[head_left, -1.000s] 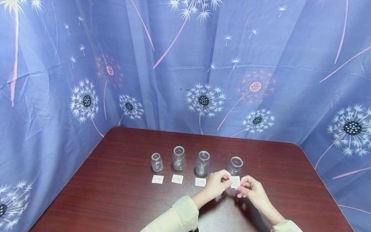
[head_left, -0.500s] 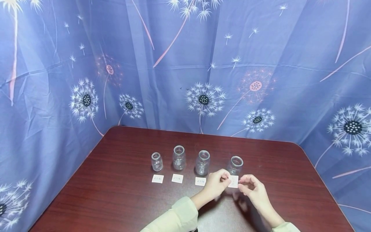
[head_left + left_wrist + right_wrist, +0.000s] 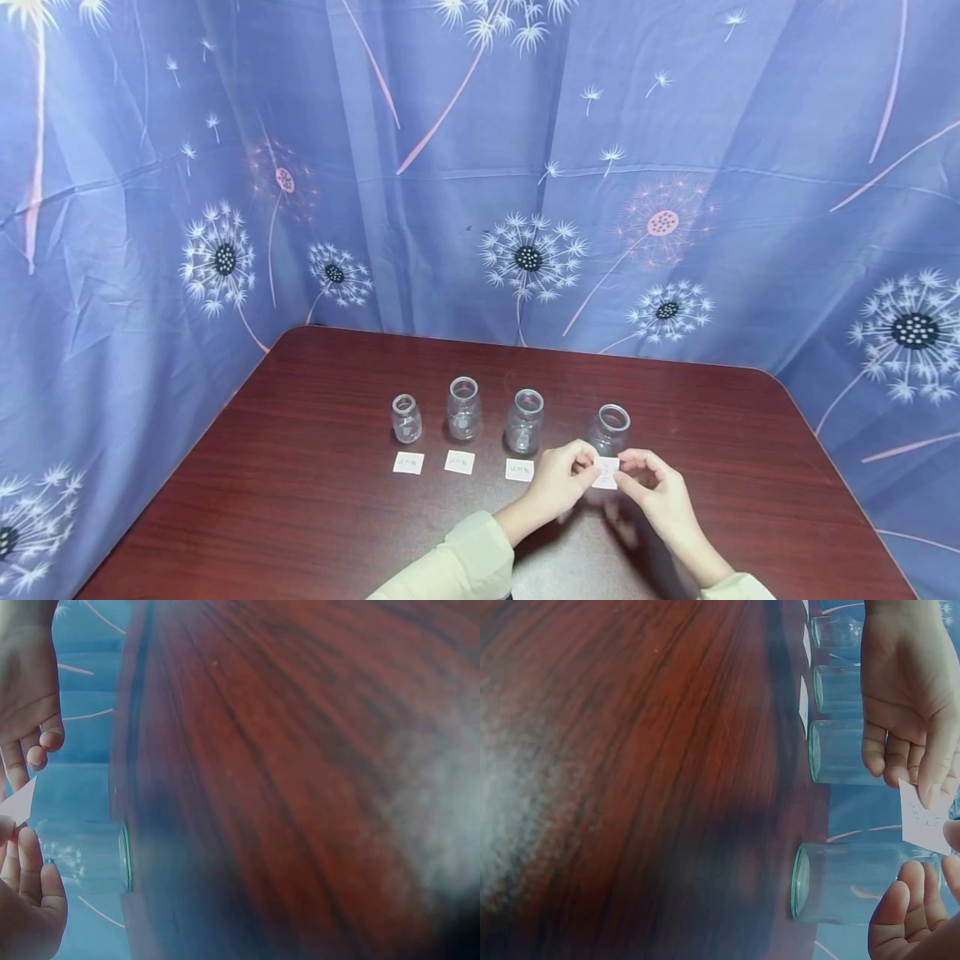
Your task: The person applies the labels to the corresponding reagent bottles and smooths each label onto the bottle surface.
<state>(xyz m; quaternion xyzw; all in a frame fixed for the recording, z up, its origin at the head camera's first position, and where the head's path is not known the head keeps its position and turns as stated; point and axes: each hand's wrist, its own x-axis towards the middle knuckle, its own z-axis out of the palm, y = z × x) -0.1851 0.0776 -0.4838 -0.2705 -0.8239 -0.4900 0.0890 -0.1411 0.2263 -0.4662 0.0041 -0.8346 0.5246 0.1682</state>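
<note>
A small white paper card (image 3: 608,472) with handwriting is held up in front of the rightmost glass jar (image 3: 612,418). My left hand (image 3: 557,477) pinches its left edge between thumb and fingers. At the opposite edge, the thumb and index finger of my right hand (image 3: 663,498) pinch the card. In the right wrist view the left thumb lies on the written face of the card (image 3: 921,821), and the tip of the right thumb overlaps its edge. The left wrist view catches only a corner of the card (image 3: 21,804), between both hands.
Left of the held card, three more glass jars stand in a row: a small jar (image 3: 407,421), a taller jar (image 3: 463,410) and another jar (image 3: 523,423). Before each lies a written card (image 3: 408,463). A blue dandelion curtain (image 3: 450,208) surrounds the brown table (image 3: 337,533).
The right hand's grip has shifted from the card's lower right corner to its right edge. The card has moved slightly and turned a little; the left hand has stayed nearly still.
</note>
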